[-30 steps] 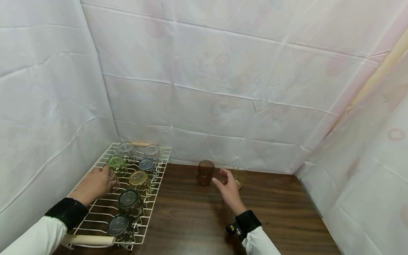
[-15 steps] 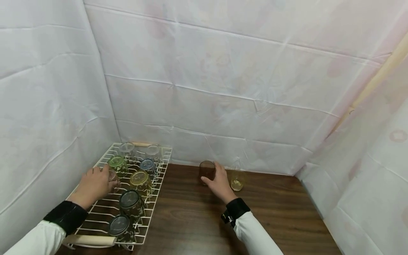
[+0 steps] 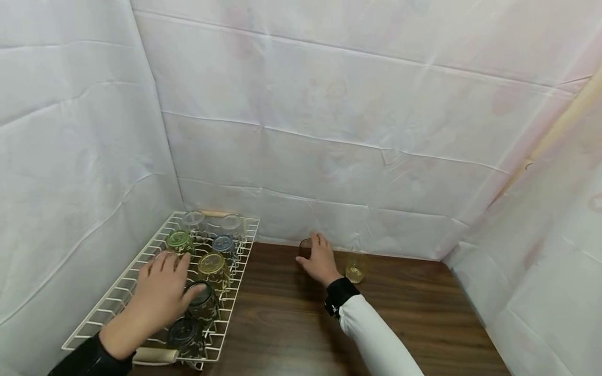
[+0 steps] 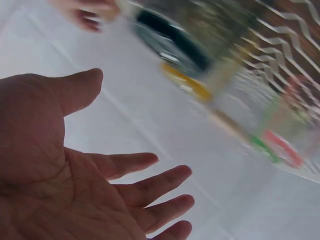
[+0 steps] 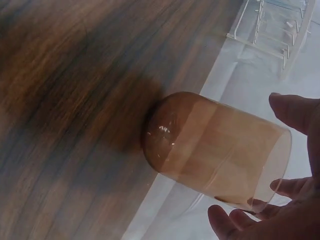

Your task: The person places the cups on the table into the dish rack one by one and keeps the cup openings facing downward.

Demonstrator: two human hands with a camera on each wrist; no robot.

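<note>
My left hand (image 3: 157,295) hovers above the white wire rack (image 3: 124,282), palm down, fingers spread; in the left wrist view nothing is in it. Under its fingertips shows a pink glass (image 3: 164,255), with a green glass (image 3: 180,241) just beyond. To the right of that hand stand a yellow glass (image 3: 212,265) and a dark glass (image 3: 204,303), both upside down. My right hand (image 3: 322,262) reaches around the rim of an upright brown glass (image 5: 215,150) on the table. Its fingers lie along one side; the thumb (image 5: 295,112) stands slightly off the other.
A pale yellow glass (image 3: 355,268) stands on the wooden table (image 3: 400,308), right of my right hand. More upturned glasses fill the rack, among them a blue glass (image 3: 223,244) and a clear glass (image 3: 194,219). White cloth walls (image 3: 301,172) enclose the back and sides.
My left hand has let go of the pink glass and drawn back toward me, spreading its fingers. My right hand has moved left from beside the pale yellow glass to around the brown glass.
</note>
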